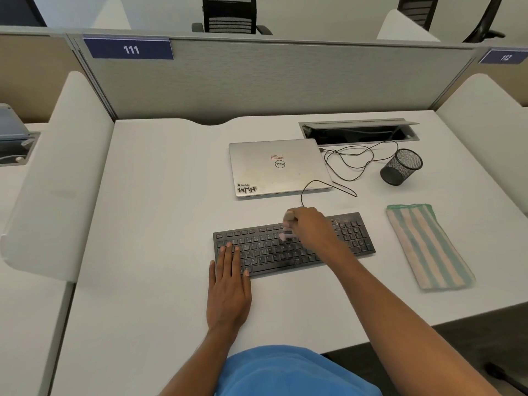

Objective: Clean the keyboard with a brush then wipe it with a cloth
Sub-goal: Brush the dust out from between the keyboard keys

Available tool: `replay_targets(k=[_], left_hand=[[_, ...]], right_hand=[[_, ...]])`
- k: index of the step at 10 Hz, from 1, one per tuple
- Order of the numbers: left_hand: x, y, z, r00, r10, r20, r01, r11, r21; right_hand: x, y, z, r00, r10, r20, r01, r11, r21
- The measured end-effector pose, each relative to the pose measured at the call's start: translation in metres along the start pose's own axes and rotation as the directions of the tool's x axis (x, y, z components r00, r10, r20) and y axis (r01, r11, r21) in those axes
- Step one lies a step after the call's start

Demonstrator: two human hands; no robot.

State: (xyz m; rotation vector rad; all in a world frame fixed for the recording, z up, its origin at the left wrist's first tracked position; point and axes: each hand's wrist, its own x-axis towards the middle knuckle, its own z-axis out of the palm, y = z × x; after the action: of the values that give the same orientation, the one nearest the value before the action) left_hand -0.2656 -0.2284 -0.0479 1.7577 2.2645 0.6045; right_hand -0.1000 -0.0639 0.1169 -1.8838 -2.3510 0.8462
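The black keyboard [294,245] lies on the white table [160,212], near the front edge, angled slightly so that its right end sits farther from the person. Specks of debris show on its upper right corner, above the number pad.

The left hand [228,292] rests flat, palm down, with its fingers [232,254] extended, close together and lying on the keys at the keyboard's left end; it grips nothing. The heel of the hand sits on the table in front of the keyboard.

The right hand [310,224] is over the upper middle of the keyboard, its fingers curled closed around a small brush [287,228]. The brush is blurred (motion smear), so its handle shape and bristle length cannot be made out; the pale bristle end points down at the key rows, and whether it touches the keys cannot be told. The hand and forearm hide the keys between the main block and the number pad.

The striped cloth [428,247], folded into a long strip, lies on the table to the right of the keyboard, apart from it.

Behind the keyboard sits a closed silver Dell laptop [278,167] with stickers. A black cable [347,160] loops beside it toward an open cable hatch [357,132]. A mesh pen cup [401,167] stands near the cable.
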Motion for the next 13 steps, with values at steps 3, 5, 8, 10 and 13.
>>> replay_targets(k=[3,5,8,10,13], left_hand=[[0.000,0.001,0.001,1.000,-0.007,0.004,0.007,1.000,-0.005],[0.000,0.001,0.000,1.000,0.002,-0.002,-0.002,1.000,0.000],[-0.001,0.001,0.000,1.000,-0.008,0.009,0.008,1.000,0.008],[0.000,0.002,-0.001,1.000,-0.010,0.018,0.010,1.000,0.015],[0.000,0.001,0.000,1.000,-0.008,0.011,0.008,1.000,0.013]], right_hand=[[0.006,0.021,-0.016,0.996,0.060,-0.070,-0.059,0.998,0.013],[0.008,0.011,0.001,0.999,-0.050,0.005,0.049,0.993,0.110],[0.003,0.031,-0.032,0.980,0.138,-0.144,-0.137,0.990,0.015],[0.018,-0.011,-0.008,0.998,-0.061,-0.003,0.061,0.982,0.176],[0.018,0.030,-0.026,0.988,0.126,-0.087,-0.129,0.991,-0.026]])
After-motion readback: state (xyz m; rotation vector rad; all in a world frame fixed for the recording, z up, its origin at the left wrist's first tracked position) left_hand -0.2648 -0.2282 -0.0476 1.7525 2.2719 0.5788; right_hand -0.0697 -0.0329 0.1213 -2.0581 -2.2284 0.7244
